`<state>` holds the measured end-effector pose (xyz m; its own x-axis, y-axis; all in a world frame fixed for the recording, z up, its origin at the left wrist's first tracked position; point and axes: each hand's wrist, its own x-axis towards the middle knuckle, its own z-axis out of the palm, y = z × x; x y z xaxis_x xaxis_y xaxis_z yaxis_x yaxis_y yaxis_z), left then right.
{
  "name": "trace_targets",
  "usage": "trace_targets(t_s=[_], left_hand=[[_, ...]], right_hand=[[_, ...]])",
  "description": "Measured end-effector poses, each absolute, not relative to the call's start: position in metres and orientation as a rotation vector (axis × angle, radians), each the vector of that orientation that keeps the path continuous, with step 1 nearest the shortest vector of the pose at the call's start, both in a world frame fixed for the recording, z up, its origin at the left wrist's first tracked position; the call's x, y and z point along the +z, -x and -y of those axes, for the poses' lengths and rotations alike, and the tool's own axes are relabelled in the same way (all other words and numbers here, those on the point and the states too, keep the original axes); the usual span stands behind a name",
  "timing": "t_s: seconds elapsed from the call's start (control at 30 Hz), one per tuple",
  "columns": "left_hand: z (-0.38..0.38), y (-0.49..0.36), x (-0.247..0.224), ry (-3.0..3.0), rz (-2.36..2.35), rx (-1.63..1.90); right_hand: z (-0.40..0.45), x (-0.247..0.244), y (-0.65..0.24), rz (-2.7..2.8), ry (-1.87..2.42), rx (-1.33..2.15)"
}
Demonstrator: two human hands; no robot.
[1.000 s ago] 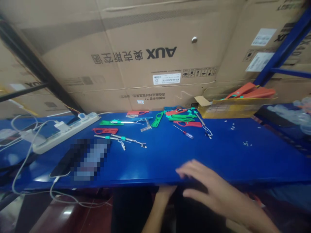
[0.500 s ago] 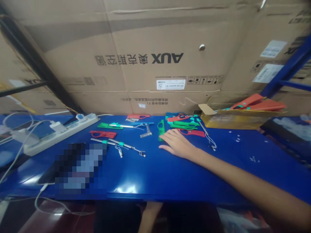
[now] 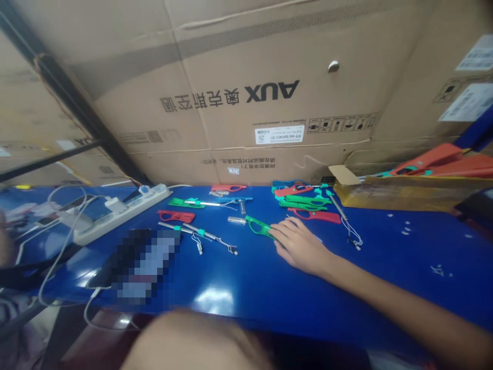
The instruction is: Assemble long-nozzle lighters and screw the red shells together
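My right hand (image 3: 304,244) has its fingers on the right end of a green plastic lighter handle (image 3: 260,227), held low at the blue table. A small clear tank (image 3: 236,220) lies at the handle's left end; whether they are joined I cannot tell. Behind my fingers are a red lighter handle (image 3: 316,216) and green handles (image 3: 304,202). To the left lie metal lighter tubes (image 3: 188,229) with white wires and another red handle (image 3: 177,216). A blurred bare limb (image 3: 192,341), perhaps my left arm or hand, fills the bottom middle; no fingers can be made out.
At the back right stands an open carton (image 3: 400,192) with orange-red lighter parts. A white power strip (image 3: 123,216) with plugs and cables, and a phone (image 3: 119,257), are on the left. Cardboard (image 3: 231,56) walls the back. Another person's blurred arm (image 3: 3,246) shows at the left edge.
The green handle has turned from upright to nearly sideways under my right hand. The bare limb at the bottom has come up and looks larger. The view has shifted left.
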<state>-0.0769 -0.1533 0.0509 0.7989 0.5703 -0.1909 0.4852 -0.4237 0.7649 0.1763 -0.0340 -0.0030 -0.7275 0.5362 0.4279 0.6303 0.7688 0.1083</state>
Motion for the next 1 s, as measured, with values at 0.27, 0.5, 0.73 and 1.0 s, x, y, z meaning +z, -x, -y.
trace_targets(t_s=[0.27,0.5,0.73,1.0], left_hand=[[0.079,0.154,0.065,-2.407,-1.707,0.913],[0.041,0.155,0.019,-2.845,-1.611,0.385],[0.001,0.113,0.060,-2.892,-1.202,0.631],[-0.022,0.038,0.062,-2.969,-0.842,0.924]], right_hand=[[0.038,-0.008,-0.180,2.610,0.665,-0.359],[0.041,0.004,-0.204,2.650,0.615,-0.332],[0.028,0.012,-0.207,2.177,0.952,0.186],[0.031,0.014,-0.208,1.775,1.030,0.560]])
